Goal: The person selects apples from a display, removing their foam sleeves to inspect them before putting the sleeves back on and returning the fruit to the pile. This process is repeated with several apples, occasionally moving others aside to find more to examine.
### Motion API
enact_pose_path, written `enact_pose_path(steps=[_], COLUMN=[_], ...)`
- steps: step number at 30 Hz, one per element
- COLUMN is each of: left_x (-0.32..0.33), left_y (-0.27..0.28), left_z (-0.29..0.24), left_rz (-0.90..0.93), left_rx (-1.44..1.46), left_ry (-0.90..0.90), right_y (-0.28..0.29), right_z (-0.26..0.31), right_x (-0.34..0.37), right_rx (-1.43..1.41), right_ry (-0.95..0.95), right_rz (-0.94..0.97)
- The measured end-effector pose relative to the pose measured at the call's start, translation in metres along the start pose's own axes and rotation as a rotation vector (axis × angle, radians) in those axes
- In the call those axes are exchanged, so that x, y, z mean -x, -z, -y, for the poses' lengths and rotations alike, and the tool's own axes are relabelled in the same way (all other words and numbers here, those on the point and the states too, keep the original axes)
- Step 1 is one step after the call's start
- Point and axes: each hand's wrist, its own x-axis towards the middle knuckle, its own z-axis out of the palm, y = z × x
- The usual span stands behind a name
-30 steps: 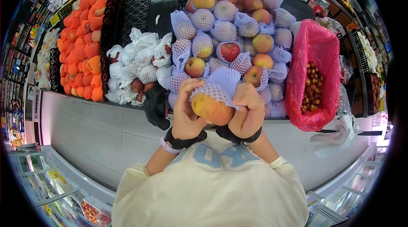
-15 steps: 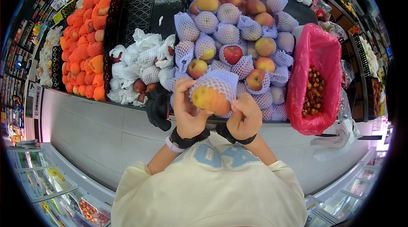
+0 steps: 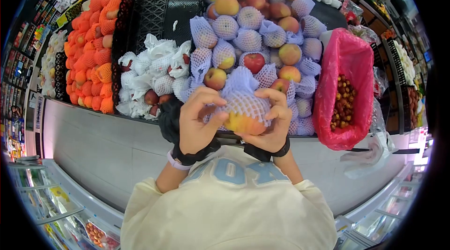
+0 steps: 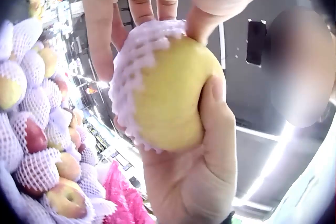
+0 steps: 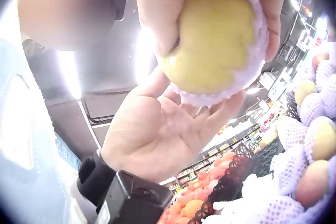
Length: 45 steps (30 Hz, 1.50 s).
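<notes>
Between the two hands is a yellow-red apple [image 3: 246, 124], its upper part inside a purple foam net [image 3: 244, 105] whose loose end stands up away from the person. The right hand [image 3: 277, 128] grips the apple from the right, thumb on its bare underside and fingers round the net. From the left, the left hand [image 3: 196, 119] holds it with bent fingers; its fingertips touch the net in the left wrist view, and the thumb meets the skin near the net's edge. Bare yellow skin of the apple [image 5: 212, 37] faces the right wrist view.
Netted apples [image 3: 248, 39] are piled just beyond the hands. To their right stands a pink-lined bin [image 3: 323, 119] of small brown-red fruit. White-wrapped fruit [image 3: 154, 72] and orange-netted fruit [image 3: 91, 58] lie to the left. A black bundle [image 3: 169, 121] hangs by the left wrist.
The apple has shifted right and turned, so less bare skin shows from above. The right hand's fingers have spread round it, while the left hand's fingers have drawn back to its left side.
</notes>
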Motion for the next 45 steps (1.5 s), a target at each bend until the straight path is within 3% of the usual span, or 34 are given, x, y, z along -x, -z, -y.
enact_pose_path(steps=[1,2,4,8,16,19,24,26,30,32,34,36,38,40,42,43,45], left_x=[-0.002,-0.004,-0.005,0.001,0.006,0.005,0.002,0.009,-0.002,-0.005,-0.006,-0.005,0.001,0.004,0.001,0.002,0.003], left_y=[0.000,0.001,0.001,-0.012,-0.008,-0.016,-0.022,-0.010,-0.005,-0.009,-0.009,-0.013,-0.003,0.003,0.004,0.002,-0.001], left_z=[0.003,0.004,0.005,0.010,0.019,0.012,0.013,0.026,0.029,0.032,0.036,0.039,0.047,0.044,0.033,0.027,0.027], left_rz=[-0.032,-0.033,-0.061,-0.151,0.043,-0.038,-0.004,0.091,0.036,0.140,0.186,0.024,-0.019,-0.099,-0.084,-0.104,-0.122], left_rx=[-0.192,-0.189,-0.482,-0.309,-0.518,-0.590,-0.630,-0.619,-0.514,0.213,0.226,0.350,0.293,0.634,0.616,0.615,0.615], left_ry=[-0.140,-0.138,-0.392,-0.388,-0.750,-0.747,-0.748,-0.578,-0.595,-0.252,-0.256,0.028,0.067,0.228,0.196,0.214,0.235], right_y=[0.001,0.001,-0.002,-0.005,-0.007,-0.012,-0.013,-0.010,-0.007,-0.006,-0.009,-0.012,-0.008,-0.004,-0.007,-0.006,-0.004], right_z=[0.000,0.001,0.002,0.009,0.019,0.015,0.007,0.005,0.006,0.015,0.027,0.037,0.041,0.034,0.026,0.026,0.027], right_x=[0.000,0.001,0.002,0.002,-0.003,0.000,-0.003,-0.004,-0.008,-0.013,-0.025,-0.034,-0.041,-0.033,-0.019,-0.024,-0.020], right_rx=[0.015,0.016,-0.026,0.107,0.285,0.312,0.258,0.250,0.231,0.236,0.401,0.428,0.263,0.114,-0.141,-0.055,-0.001], right_ry=[0.032,0.030,0.028,0.001,-0.067,-0.025,-0.083,-0.101,-0.096,-0.091,-0.115,-0.179,-0.260,-0.296,-0.378,-0.286,-0.358], right_rz=[0.014,0.016,-0.041,-0.079,-0.154,-0.117,-0.185,-0.216,-0.148,-0.121,-0.005,-0.004,0.108,0.090,-0.118,-0.124,-0.036])
